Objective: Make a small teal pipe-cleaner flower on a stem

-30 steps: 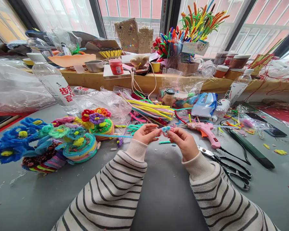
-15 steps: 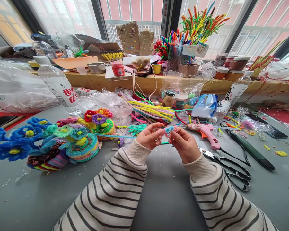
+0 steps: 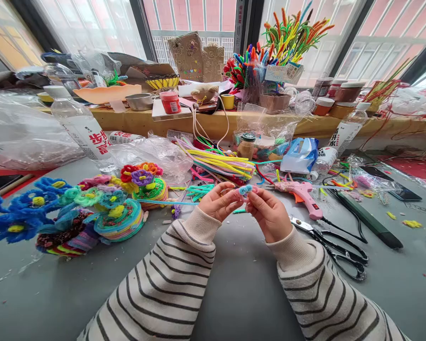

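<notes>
Both hands meet above the grey table (image 3: 234, 284), pinching a small fuzzy piece of light blue and pink pipe cleaner (image 3: 245, 190). My left hand (image 3: 220, 201) grips it from the left with thumb and fingertips. My right hand (image 3: 268, 213) holds it from the right, fingers curled. Both wrists wear striped cream sleeves. A loose bundle of yellow, pink and green pipe cleaners (image 3: 220, 163) lies just behind the hands.
Finished pipe-cleaner flowers and coiled discs (image 3: 117, 208) lie at the left with blue flowers (image 3: 17, 213). A pink glue gun (image 3: 300, 192) and black scissors (image 3: 341, 248) lie at the right. Water bottles (image 3: 80, 125), plastic bags and a crowded windowsill shelf (image 3: 216, 118) stand behind.
The hands have kept their grip on the small fuzzy piece, turning it slightly and shifting a little between frames. The view drifted slightly; nothing on the table moved.
</notes>
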`<state>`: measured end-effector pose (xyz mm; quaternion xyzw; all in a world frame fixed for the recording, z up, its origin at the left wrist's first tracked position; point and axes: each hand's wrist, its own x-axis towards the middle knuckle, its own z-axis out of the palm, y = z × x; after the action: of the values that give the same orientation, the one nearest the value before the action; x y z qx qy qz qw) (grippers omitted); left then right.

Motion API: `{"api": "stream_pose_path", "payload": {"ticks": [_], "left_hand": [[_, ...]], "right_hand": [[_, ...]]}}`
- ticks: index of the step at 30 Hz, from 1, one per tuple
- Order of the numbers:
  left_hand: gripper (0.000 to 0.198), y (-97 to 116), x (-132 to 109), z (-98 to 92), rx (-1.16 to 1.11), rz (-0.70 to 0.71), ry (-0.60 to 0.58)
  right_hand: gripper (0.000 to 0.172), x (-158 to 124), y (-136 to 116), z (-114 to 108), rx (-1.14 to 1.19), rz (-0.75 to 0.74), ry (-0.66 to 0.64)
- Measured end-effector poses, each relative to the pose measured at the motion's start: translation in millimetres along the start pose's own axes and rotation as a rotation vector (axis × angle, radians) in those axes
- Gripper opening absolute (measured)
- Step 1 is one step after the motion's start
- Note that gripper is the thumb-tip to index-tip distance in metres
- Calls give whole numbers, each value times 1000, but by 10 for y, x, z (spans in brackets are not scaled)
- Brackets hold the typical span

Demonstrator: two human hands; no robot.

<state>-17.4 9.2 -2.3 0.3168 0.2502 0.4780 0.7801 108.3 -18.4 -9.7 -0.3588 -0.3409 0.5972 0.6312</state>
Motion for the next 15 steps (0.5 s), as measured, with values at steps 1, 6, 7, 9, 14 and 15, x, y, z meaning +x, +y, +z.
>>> {"api": "stream_pose_path", "payload": {"ticks": [1,6,7,9,14,15], "left_hand": [[27,8,3,-8,26,-4,2],[28,31,20,-55,308,42,66],[29,26,20,-59,367,60,78],[28,12,16,-56,470,84,89],[26,-14,-4,-27,523,130,126],[26,-14,-5,-24,513,122,136]], "right_hand": [[15,4,2,-10,-33,-12,-15],[11,6,6,-55,-266,-122,-93],[11,3,2,-57,-296,-132,-100],[12,-2,-8,-56,-337,-139,-109],[14,9,-29,-63,-361,-107,-123],[14,14,-30,-69,-361,-101,-128]]}}
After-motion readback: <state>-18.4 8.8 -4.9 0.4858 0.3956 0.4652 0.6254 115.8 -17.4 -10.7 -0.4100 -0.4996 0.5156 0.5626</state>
